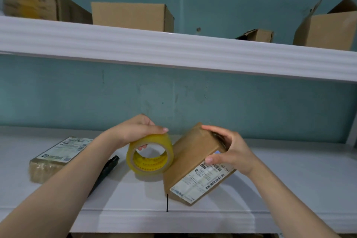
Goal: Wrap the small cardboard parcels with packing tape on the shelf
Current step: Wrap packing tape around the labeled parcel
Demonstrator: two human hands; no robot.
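Note:
My left hand (pixel 135 130) grips a yellowish roll of packing tape (pixel 149 156) from above, thumb on its top and fingertips inside the core. The roll hangs just above the white shelf (pixel 289 185) and touches the left side of a small cardboard parcel (pixel 190 158). That parcel is tilted up on one edge, its white shipping label facing me. My right hand (pixel 229 149) holds the parcel's upper end, fingers curled over the top and thumb on the label side. A second, flatter parcel (pixel 56 157) with a label lies at the left of the shelf.
A black pen-like tool (pixel 108 168) lies on the shelf under my left forearm. An upper white shelf (pixel 173 50) carries several cardboard boxes, among them a closed box (pixel 131 16) and an open box (pixel 326 29). A teal wall backs both shelves.

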